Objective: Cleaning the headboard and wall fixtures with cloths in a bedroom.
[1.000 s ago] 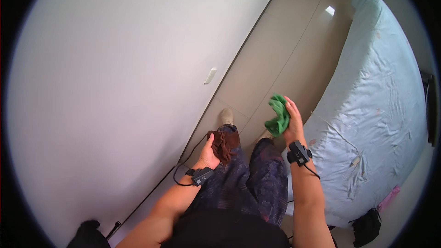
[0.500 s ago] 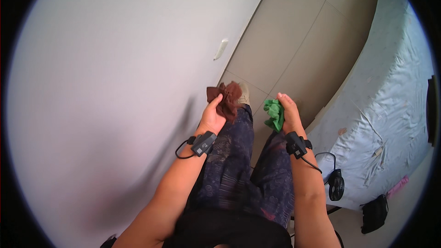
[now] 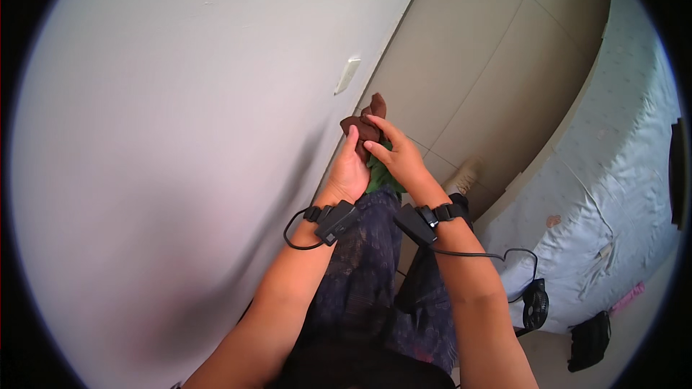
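Observation:
My left hand [image 3: 349, 173] is closed on a crumpled brown cloth [image 3: 360, 128], its thumb lying over the fabric. From the right, my right hand [image 3: 402, 158] meets it, with thumb and fingertips closed around part of the same cloth. One end of the brown cloth sticks up past my fingers. A green cloth [image 3: 382, 173] hangs between the two hands, below the right thumb; which fingers hold it is hidden. Each wrist wears a black strapped device, the left one [image 3: 337, 223] and the right one [image 3: 418, 225], with a cable.
A white wall [image 3: 180, 137] with a switch plate [image 3: 347, 76] runs close on my left. Beige floor tiles [image 3: 476, 50] stretch ahead. On the right stands a bed-like surface under a pale blue cover [image 3: 577, 194]. A small black fan [image 3: 535, 304] and a black bag [image 3: 590, 342] are near its lower edge.
My right hand has moved left with the green cloth and now grips the brown cloth beside my left hand. One foot has come into view on the right.

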`<state>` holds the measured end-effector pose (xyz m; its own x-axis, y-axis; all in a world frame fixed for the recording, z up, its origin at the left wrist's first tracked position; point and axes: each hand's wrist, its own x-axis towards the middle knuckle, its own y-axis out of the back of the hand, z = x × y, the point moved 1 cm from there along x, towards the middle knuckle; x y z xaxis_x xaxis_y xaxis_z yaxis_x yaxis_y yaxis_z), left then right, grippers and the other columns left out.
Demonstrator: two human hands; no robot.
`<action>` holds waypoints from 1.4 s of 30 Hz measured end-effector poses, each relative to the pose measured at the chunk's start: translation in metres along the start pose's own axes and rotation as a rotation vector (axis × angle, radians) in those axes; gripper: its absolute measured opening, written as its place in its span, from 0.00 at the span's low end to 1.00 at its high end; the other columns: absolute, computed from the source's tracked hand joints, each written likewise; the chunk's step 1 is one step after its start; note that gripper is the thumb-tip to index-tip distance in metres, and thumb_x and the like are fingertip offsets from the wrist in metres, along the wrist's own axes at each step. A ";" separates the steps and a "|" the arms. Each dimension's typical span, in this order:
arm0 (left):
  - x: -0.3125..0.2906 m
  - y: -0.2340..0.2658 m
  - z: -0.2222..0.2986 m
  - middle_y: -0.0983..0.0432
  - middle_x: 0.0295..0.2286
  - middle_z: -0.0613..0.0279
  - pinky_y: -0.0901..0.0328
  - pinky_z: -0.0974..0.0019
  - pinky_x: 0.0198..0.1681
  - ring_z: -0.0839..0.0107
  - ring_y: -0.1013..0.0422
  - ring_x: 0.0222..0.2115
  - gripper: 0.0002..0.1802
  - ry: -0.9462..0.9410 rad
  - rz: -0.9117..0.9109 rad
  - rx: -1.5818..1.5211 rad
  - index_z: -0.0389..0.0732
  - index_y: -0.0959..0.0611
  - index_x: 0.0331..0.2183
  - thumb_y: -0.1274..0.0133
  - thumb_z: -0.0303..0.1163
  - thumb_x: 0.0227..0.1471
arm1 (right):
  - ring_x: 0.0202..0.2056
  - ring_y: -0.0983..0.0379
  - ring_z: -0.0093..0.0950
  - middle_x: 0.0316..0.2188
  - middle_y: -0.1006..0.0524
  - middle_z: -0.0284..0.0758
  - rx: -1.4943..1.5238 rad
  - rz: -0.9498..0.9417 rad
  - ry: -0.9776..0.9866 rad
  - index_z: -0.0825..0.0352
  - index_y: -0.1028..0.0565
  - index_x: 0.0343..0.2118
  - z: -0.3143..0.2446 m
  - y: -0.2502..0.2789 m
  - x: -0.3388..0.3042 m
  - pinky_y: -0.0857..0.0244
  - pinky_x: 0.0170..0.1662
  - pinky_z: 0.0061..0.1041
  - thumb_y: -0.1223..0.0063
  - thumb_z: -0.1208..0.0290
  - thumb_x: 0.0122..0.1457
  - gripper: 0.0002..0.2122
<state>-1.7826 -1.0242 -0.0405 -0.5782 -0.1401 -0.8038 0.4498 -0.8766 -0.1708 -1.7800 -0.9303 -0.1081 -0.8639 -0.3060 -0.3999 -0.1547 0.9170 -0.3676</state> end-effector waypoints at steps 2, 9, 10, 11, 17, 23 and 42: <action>0.000 0.005 0.002 0.40 0.51 0.62 0.57 0.60 0.58 0.68 0.49 0.54 0.33 -0.034 -0.107 0.017 0.45 0.37 0.53 0.60 0.57 0.53 | 0.44 0.32 0.35 0.43 0.28 0.41 -0.038 -0.067 -0.069 0.61 0.32 0.47 0.001 0.001 0.010 0.38 0.45 0.28 0.45 0.70 0.50 0.20; 0.014 0.041 -0.013 0.45 0.54 0.62 0.54 0.58 0.57 0.67 0.47 0.54 0.34 -0.006 0.061 -0.049 0.46 0.40 0.54 0.58 0.55 0.52 | 0.35 0.30 0.25 0.36 0.28 0.34 0.605 0.039 -0.338 0.67 0.34 0.45 0.020 0.001 0.028 0.35 0.37 0.22 0.49 0.73 0.53 0.16; 0.015 0.045 -0.014 0.44 0.53 0.61 0.53 0.57 0.56 0.67 0.46 0.54 0.34 0.011 0.146 -0.002 0.46 0.41 0.54 0.57 0.55 0.51 | 0.35 0.31 0.23 0.34 0.29 0.33 0.690 0.076 -0.383 0.66 0.37 0.47 0.014 0.003 0.028 0.36 0.37 0.20 0.51 0.72 0.56 0.16; 0.016 0.050 -0.014 0.44 0.53 0.61 0.52 0.56 0.56 0.66 0.46 0.53 0.35 0.028 0.230 0.044 0.46 0.41 0.54 0.55 0.55 0.51 | 0.35 0.31 0.23 0.34 0.29 0.33 0.687 0.074 -0.382 0.66 0.37 0.47 0.012 0.003 0.026 0.36 0.37 0.20 0.51 0.72 0.56 0.16; 0.018 0.033 -0.024 0.38 0.49 0.61 0.44 0.57 0.52 0.67 0.42 0.51 0.28 0.364 -0.082 -0.202 0.46 0.37 0.52 0.51 0.45 0.52 | 0.43 0.35 0.22 0.40 0.32 0.32 0.892 0.174 -0.379 0.63 0.40 0.49 0.034 -0.003 0.013 0.39 0.45 0.22 0.55 0.70 0.58 0.16; 0.029 0.046 -0.042 0.33 0.43 0.61 0.36 0.65 0.45 0.70 0.33 0.43 0.20 0.278 0.085 -0.015 0.42 0.34 0.49 0.53 0.28 0.52 | 0.44 0.36 0.21 0.42 0.31 0.31 0.584 0.116 -0.306 0.63 0.37 0.48 0.025 -0.003 0.010 0.43 0.49 0.21 0.55 0.71 0.58 0.14; -0.070 0.141 -0.120 0.30 0.31 0.62 0.35 0.60 0.41 0.69 0.31 0.29 0.23 0.768 0.053 -0.251 0.40 0.30 0.45 0.56 0.46 0.54 | 0.39 0.34 0.31 0.37 0.33 0.36 0.224 0.541 0.001 0.60 0.28 0.36 0.054 -0.046 0.145 0.37 0.43 0.27 0.47 0.73 0.48 0.10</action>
<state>-1.5973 -1.0829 -0.0771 0.0361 0.2568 -0.9658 0.6557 -0.7354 -0.1710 -1.8725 -1.0309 -0.1949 -0.7923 0.1911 -0.5794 0.4137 0.8663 -0.2800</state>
